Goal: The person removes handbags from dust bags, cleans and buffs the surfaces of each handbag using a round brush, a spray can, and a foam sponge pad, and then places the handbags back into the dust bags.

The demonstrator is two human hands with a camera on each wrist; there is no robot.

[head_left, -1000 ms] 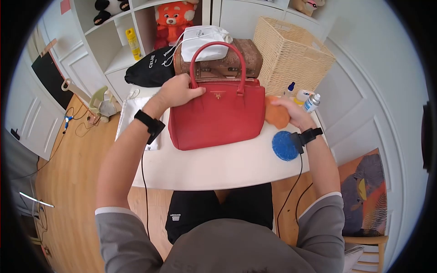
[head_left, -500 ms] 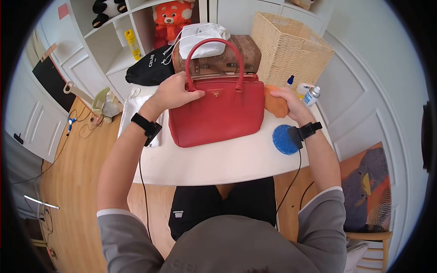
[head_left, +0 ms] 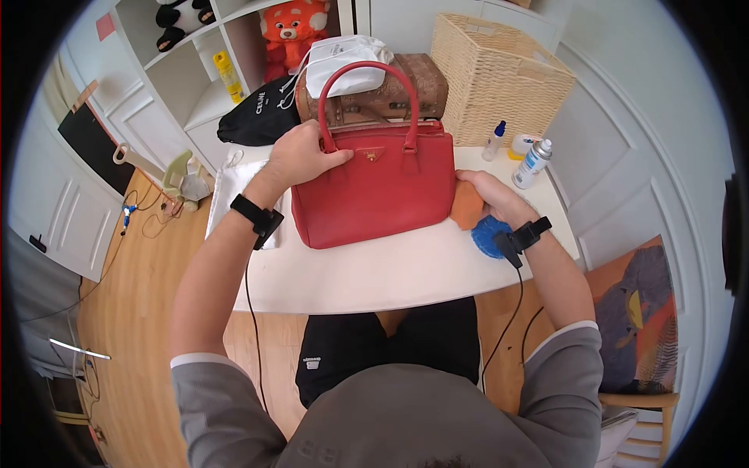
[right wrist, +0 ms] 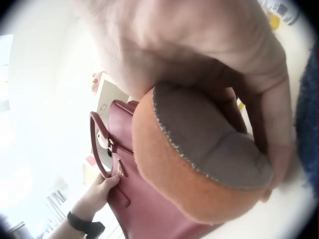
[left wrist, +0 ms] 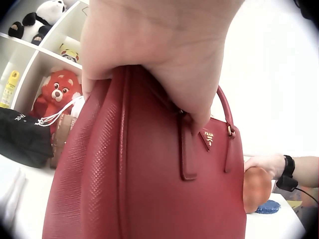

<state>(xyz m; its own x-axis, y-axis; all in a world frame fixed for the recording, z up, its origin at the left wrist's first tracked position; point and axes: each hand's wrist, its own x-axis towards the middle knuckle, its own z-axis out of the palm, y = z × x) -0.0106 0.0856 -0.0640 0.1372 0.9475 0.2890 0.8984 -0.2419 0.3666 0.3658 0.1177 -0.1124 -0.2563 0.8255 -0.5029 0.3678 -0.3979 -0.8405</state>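
A red leather handbag (head_left: 373, 195) with a looped handle stands upright on the white table. My left hand (head_left: 306, 154) grips its top left edge, thumb on the front near the handle's base and fingers behind. In the left wrist view the palm covers that corner of the handbag (left wrist: 154, 164). My right hand (head_left: 493, 193) holds a soft orange polishing pad (head_left: 466, 206) against the bag's right side. The right wrist view shows the pad's grey back (right wrist: 204, 134) under the palm, fingers curled round its edge. A round blue pad (head_left: 488, 237) lies under the right wrist.
Behind the bag are a brown patterned case (head_left: 425, 86), a white drawstring pouch (head_left: 343, 69) and a black dust bag (head_left: 257, 117). A wicker basket (head_left: 499, 86) stands back right, near a spray can (head_left: 533, 164) and small bottle (head_left: 493, 143). White cloth (head_left: 234, 195) lies left.
My right hand has moved down along the bag's right side with the orange pad, after a slight rise. The left hand keeps its grip on the bag's top left.
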